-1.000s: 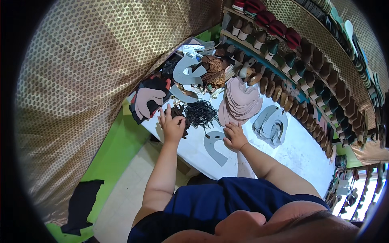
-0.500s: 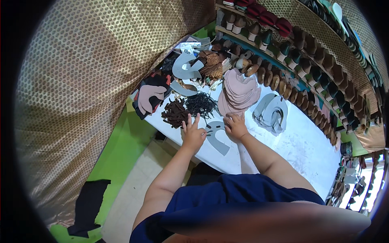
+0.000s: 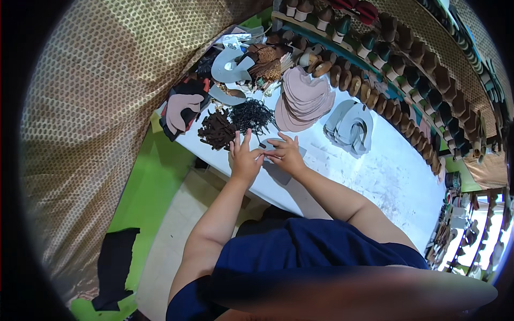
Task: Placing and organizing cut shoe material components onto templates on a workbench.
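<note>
My left hand [image 3: 246, 159] and my right hand [image 3: 287, 156] meet fingertip to fingertip above a grey, curved shoe-upper piece [image 3: 279, 175] near the table's front edge. Thumbs and forefingers are pinched together, the other fingers spread. Whatever sits between them is too small to make out. Just beyond the left hand lies a pile of short dark brown strips [image 3: 217, 131]. Next to it is a tangle of thin black straps [image 3: 251, 115]. A fanned stack of pink upper pieces [image 3: 305, 101] lies past the right hand. Farther right rests a stack of grey U-shaped pieces [image 3: 342, 131].
Pink, black and red cut pieces [image 3: 182, 109] overhang the table's left end. Behind are a loose grey curved piece [image 3: 230, 67] and brown bundles [image 3: 265, 61]. Shelves of shoes and lasts [image 3: 383, 61] line the far side. A patterned gold curtain [image 3: 118, 80] hangs at left.
My hands have come together, the right one moving left toward the left one and off the table. They now cover more of the grey piece. The whole view has shifted slightly.
</note>
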Available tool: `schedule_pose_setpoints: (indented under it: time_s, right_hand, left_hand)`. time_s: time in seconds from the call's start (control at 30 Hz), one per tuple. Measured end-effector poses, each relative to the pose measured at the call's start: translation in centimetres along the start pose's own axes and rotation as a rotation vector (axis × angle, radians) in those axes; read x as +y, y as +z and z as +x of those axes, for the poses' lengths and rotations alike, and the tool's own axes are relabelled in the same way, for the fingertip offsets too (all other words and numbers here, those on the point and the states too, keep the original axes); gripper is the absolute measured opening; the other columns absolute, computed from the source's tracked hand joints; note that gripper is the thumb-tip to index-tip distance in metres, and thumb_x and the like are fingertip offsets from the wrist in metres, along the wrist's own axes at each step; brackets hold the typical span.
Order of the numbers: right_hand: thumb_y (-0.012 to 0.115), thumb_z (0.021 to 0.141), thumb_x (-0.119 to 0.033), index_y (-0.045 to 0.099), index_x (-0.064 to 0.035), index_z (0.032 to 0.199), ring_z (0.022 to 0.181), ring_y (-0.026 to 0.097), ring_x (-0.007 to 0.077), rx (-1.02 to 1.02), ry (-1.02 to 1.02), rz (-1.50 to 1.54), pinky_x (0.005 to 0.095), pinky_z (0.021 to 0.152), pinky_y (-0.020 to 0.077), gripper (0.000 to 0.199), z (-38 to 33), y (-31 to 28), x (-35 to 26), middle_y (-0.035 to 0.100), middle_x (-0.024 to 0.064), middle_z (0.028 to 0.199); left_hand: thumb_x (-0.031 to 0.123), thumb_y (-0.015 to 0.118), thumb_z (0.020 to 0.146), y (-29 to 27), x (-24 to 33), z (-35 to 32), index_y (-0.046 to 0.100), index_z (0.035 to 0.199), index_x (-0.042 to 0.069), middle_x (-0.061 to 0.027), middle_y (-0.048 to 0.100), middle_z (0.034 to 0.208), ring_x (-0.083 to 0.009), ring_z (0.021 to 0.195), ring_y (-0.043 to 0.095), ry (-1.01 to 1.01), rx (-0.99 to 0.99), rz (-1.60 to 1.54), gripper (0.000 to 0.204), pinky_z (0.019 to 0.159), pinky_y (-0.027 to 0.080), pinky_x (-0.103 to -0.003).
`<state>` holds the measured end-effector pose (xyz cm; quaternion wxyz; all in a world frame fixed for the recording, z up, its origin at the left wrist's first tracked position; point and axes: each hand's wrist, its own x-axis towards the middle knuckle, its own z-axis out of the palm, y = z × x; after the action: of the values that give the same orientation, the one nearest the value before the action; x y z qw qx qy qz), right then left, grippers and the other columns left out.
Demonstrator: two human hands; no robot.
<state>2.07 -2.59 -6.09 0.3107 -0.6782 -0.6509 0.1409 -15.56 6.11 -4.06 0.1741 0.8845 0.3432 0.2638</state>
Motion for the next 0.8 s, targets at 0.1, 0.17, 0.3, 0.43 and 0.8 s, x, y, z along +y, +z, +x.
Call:
schedule_pose_setpoints:
  time_s: [0.1,0.17,0.3,0.43,0.8]
  right_hand:
    - [0.080,0.077,-0.029,0.078,-0.0282,0.101,0.136,0.044,0.0290,0.116,0.037,0.032,0.0778,0.108,0.0114,0.025,-0.2,0.4,-0.7,0.066,-0.0062,0.127]
    - [0.080,0.076,-0.028,0.079,-0.0267,0.098,0.136,0.044,0.0285,0.102,0.048,0.015,0.0772,0.108,0.0112,0.022,-0.6,0.5,-0.7,0.067,-0.0061,0.125]
    - [0.080,0.076,-0.026,0.079,-0.0226,0.090,0.135,0.046,0.0271,0.089,0.093,0.094,0.0757,0.111,0.0106,0.015,-1.1,1.0,-0.5,0.069,-0.0059,0.119]
    - [0.078,0.078,-0.020,0.078,-0.0203,0.089,0.133,0.047,0.0273,0.095,0.159,0.043,0.0726,0.112,0.0122,0.011,-1.4,1.3,0.3,0.069,-0.0056,0.115]
    - [0.074,0.080,-0.019,0.072,-0.0178,0.084,0.128,0.051,0.0237,0.268,-0.217,-0.305,0.0796,0.107,0.0096,0.004,-0.8,3.8,0.3,0.067,-0.0074,0.114]
  left_hand:
    - [0.022,0.080,0.073,0.1,0.6,-0.4,0.077,0.085,0.019,-0.0130,0.037,0.157,-0.0452,0.146,0.024,-0.021,0.019,-0.010,0.013,0.114,0.020,-0.065]
    - [0.023,0.080,0.073,0.1,0.8,-0.6,0.077,0.085,0.019,-0.0126,0.038,0.157,-0.0447,0.147,0.024,-0.036,0.023,-0.019,0.013,0.114,0.020,-0.064]
    - [0.025,0.080,0.075,0.7,0.5,-1.3,0.077,0.088,0.019,-0.0121,0.036,0.157,-0.0450,0.147,0.022,-0.062,0.001,-0.038,0.015,0.115,0.018,-0.064]
    - [0.031,0.074,0.082,1.1,-0.1,-1.8,0.070,0.120,0.021,-0.0123,0.029,0.161,-0.0411,0.150,0.015,-0.140,-0.115,0.046,0.039,0.117,0.014,-0.061]
    - [0.039,0.068,0.086,1.8,-1.7,-3.1,0.052,0.142,0.013,-0.0146,0.028,0.161,-0.0383,0.151,0.014,-0.189,-0.227,0.214,0.064,0.118,0.009,-0.061]
